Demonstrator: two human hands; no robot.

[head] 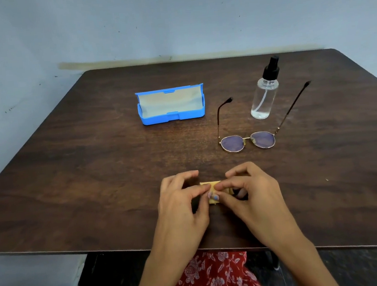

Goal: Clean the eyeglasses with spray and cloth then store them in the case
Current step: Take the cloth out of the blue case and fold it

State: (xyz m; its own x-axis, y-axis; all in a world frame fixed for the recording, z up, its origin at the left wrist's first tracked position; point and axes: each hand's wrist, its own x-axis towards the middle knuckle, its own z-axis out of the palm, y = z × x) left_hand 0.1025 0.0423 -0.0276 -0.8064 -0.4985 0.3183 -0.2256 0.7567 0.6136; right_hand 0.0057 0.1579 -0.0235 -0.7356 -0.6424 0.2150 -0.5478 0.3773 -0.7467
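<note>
Both hands work at the near edge of the table (93, 176): the left hand (182, 204) and the right hand (255, 194) meet over a small yellow cloth (212, 192), each pinching it between thumb and fingertips. The cloth is folded into a compact pad and lies mostly hidden under the fingers, so I cannot tell whether it is being folded or unfolded.

By my reading the task is somewhere in the wiping part, either before the glasses are wiped or just after. The eyeglasses (248, 141) lie on the table with both temples spread open, lenses toward the person, and neither hand is touching them. The spray bottle (264, 95) stands upright just behind them, between the two temple arms, its black pump top on. The blue case (171, 107) sits open farther left, its lid raised and its pale lining showing with nothing inside. Whether the lenses have been sprayed or wiped cannot be told; they look tinted and show no clear droplets. Folding the temples, laying the glasses in the case and closing it are still to do.

Relative to the hands, the eyeglasses sit forward and to the right, nearer the right hand and apart from it. The case lies farther back, ahead of the left hand.
</note>
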